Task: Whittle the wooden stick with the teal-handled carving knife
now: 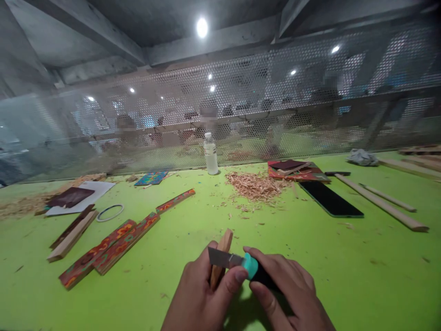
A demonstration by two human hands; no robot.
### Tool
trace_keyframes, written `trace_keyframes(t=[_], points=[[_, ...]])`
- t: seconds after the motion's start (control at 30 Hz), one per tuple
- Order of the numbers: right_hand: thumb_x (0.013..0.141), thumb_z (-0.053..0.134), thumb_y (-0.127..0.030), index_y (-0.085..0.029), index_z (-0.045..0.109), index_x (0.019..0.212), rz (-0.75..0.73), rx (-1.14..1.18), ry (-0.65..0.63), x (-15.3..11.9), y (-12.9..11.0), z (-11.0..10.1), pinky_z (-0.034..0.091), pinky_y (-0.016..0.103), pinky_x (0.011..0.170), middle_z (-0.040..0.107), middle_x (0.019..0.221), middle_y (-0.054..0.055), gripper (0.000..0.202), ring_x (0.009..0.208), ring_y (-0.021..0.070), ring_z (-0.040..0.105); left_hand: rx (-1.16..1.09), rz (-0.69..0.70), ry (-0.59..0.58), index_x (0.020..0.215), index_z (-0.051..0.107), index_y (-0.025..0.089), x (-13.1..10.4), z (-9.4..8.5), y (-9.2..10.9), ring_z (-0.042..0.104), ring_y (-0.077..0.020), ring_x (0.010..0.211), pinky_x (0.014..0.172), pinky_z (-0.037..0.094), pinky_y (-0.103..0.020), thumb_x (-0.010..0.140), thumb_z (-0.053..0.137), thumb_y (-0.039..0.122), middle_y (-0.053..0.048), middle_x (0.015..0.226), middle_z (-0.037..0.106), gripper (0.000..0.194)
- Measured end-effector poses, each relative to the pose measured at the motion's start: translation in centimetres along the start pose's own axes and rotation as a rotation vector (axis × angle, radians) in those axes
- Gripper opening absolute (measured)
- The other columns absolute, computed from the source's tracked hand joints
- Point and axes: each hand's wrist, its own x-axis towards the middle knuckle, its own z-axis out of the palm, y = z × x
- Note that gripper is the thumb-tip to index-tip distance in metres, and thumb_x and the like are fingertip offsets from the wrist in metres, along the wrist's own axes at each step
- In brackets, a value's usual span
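Observation:
My left hand (198,296) grips a short wooden stick (223,250) that points up and away from me, its thumb pressed against the knife. My right hand (287,294) holds a utility knife with a teal and black handle (253,267). The knife's blade (220,258) lies across the stick, edge against the wood. Both hands are low in the middle of the view, above the green tabletop (310,257).
A pile of wood shavings (255,185), a plastic bottle (211,154) and a black phone (330,198) lie ahead. Patterned wooden strips (110,246) and a ring (109,212) lie left; plain wooden sticks (382,202) right. A perforated metal screen (241,101) backs the table.

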Motion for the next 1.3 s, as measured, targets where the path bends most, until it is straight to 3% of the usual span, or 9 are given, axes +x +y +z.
trace_keyframes(t=[0.17,0.3,0.4,0.7,0.87,1.03,1.3], points=[[0.104,0.053,-0.047,-0.04,0.057,0.14,-0.019,-0.037,-0.011,0.06,0.41,-0.39,0.058,0.04,0.085,0.076,0.112,0.001,0.036,0.099,0.0246,0.074,0.036,0.013,0.025,0.125,0.073,0.017,-0.14,0.06,-0.04,0.07,-0.0252,0.084,0.072,0.051,-0.029,0.098,0.053,0.063,-0.009,0.106,0.079,0.058],[0.103,0.056,-0.044,-0.041,0.055,0.142,-0.031,-0.058,-0.031,0.08,0.43,-0.41,0.059,0.039,0.083,0.076,0.111,0.0,0.039,0.099,0.0233,0.074,0.015,-0.021,0.031,0.143,0.063,0.015,-0.09,0.21,-0.01,0.071,-0.0273,0.094,0.082,0.053,-0.031,0.097,0.056,0.062,-0.01,0.113,0.08,0.066],[0.104,0.056,-0.043,-0.039,0.057,0.141,-0.025,-0.077,-0.023,0.07,0.57,-0.32,0.058,0.04,0.085,0.076,0.11,0.001,0.037,0.098,0.0235,0.074,-0.02,-0.032,0.034,0.141,0.065,0.018,0.0,0.34,0.16,0.072,-0.0267,0.097,0.087,0.053,-0.031,0.097,0.057,0.058,-0.006,0.107,0.081,0.06],[0.103,0.056,-0.044,-0.036,0.063,0.137,-0.018,-0.102,-0.02,-0.02,0.6,-0.31,0.056,0.043,0.091,0.077,0.111,0.004,0.036,0.099,0.0263,0.074,-0.016,-0.06,0.071,0.104,0.079,0.018,0.05,0.53,0.75,0.072,-0.0278,0.09,0.082,0.053,-0.032,0.097,0.058,0.057,-0.007,0.094,0.08,0.045],[0.102,0.057,-0.046,-0.037,0.064,0.136,-0.012,-0.128,0.013,-0.11,0.7,-0.38,0.056,0.044,0.09,0.077,0.111,0.003,0.036,0.099,0.0266,0.074,-0.014,-0.055,0.081,0.109,0.076,0.018,0.17,0.53,0.67,0.071,-0.0271,0.089,0.081,0.052,-0.031,0.095,0.06,0.058,-0.007,0.093,0.08,0.045],[0.1,0.061,-0.049,-0.038,0.067,0.134,0.017,-0.141,0.057,-0.13,0.78,-0.45,0.06,0.039,0.081,0.078,0.109,0.002,0.036,0.099,0.0267,0.074,0.035,-0.093,0.126,0.078,0.064,0.02,0.35,0.8,0.82,0.055,-0.0179,0.064,0.063,0.042,-0.025,0.097,0.057,0.058,0.001,0.066,0.063,0.043],[0.103,0.055,-0.049,-0.036,0.067,0.133,0.061,-0.118,0.135,-0.08,0.43,-0.62,0.061,0.04,0.081,0.078,0.113,0.005,0.035,0.101,0.0291,0.074,-0.016,-0.095,0.053,0.07,0.047,0.023,0.25,0.58,0.76,0.037,-0.0142,0.062,0.057,0.029,-0.025,0.095,0.057,0.056,0.007,0.064,0.04,0.043]])
